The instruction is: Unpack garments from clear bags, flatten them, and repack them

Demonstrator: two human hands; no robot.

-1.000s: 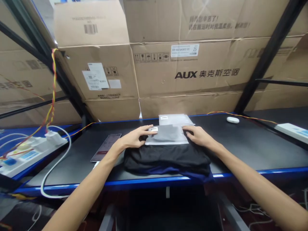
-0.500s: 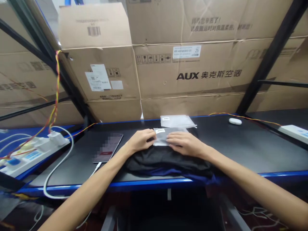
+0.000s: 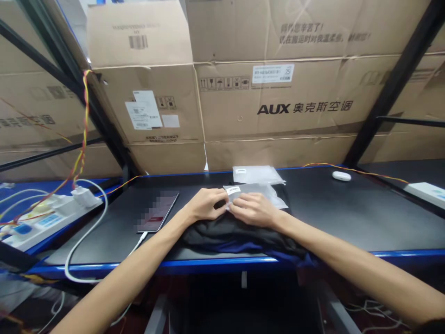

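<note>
A translucent plastic bag [image 3: 274, 197] with a small white barcode label lies on a dark bundle of cloth [image 3: 239, 234] near the table's front edge. My left hand [image 3: 209, 204] is closed, pinching the bag's left edge between thumb and finger. Right beside it, my right hand [image 3: 253, 209] lies over the bag with curled fingers, gripping its near left corner. The fingertips of both hands almost meet there. Just behind is a second translucent bag [image 3: 259, 175], also labelled, lying flat and touched by neither hand.
Left of my arm lies a phone [image 3: 160, 211] with a white cable [image 3: 142, 239] plugged in. A crowded power strip [image 3: 52, 218] stands at far left. A white earbud case [image 3: 341, 176] and another white strip [image 3: 426, 190] are at right. Large cardboard boxes [image 3: 306, 125] wall the back.
My right hand has moved left across the bag to its near left corner, close to my left hand. The bag's right part is now uncovered and slightly rumpled.
</note>
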